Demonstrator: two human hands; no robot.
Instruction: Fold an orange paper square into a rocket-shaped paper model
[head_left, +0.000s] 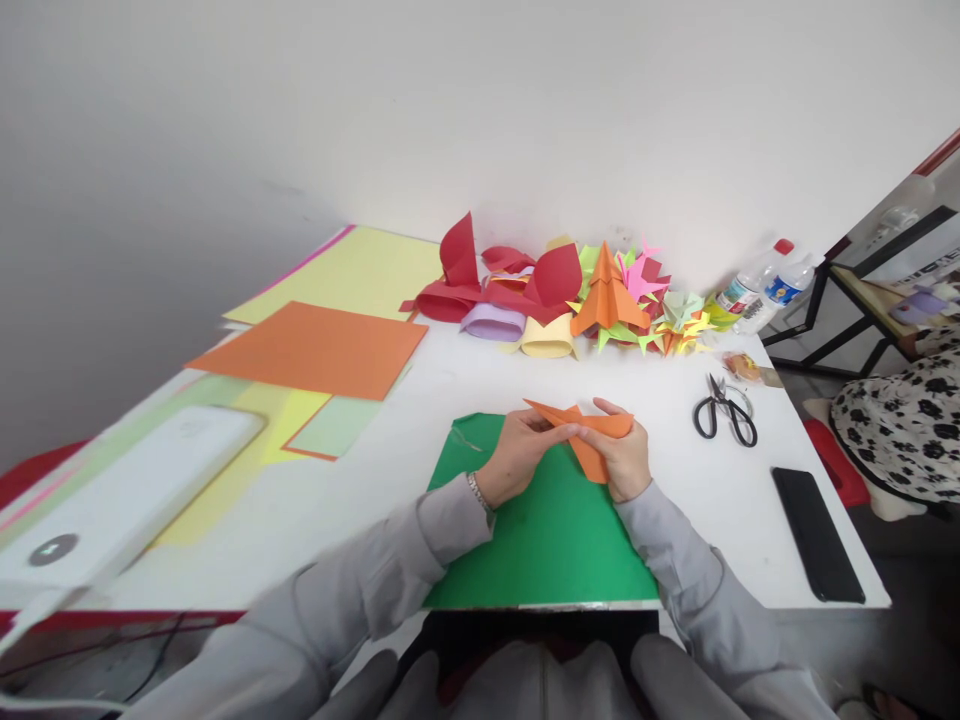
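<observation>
Both my hands hold an orange folded paper plane (595, 462) above a green board (555, 550) at the table's front edge. My left hand (521, 455) pinches its left side, with the thumb lying across the middle fold. My right hand (626, 457) grips the right side, thumb on top and fingers partly behind the paper. The plane's pointed end reaches to the left past my left fingers, and a lower flap hangs between the hands. Some fingertips are hidden behind the paper.
Orange sheets (315, 345) and yellow paper (352, 265) lie left, near a white device (150, 480). Folded paper pieces, including another orange plane (609, 295), stand along the wall. Right are bottles (780, 285), black-handled scissors (724, 410) and a black phone (816, 535). A person's patterned clothing (900, 430) shows far right.
</observation>
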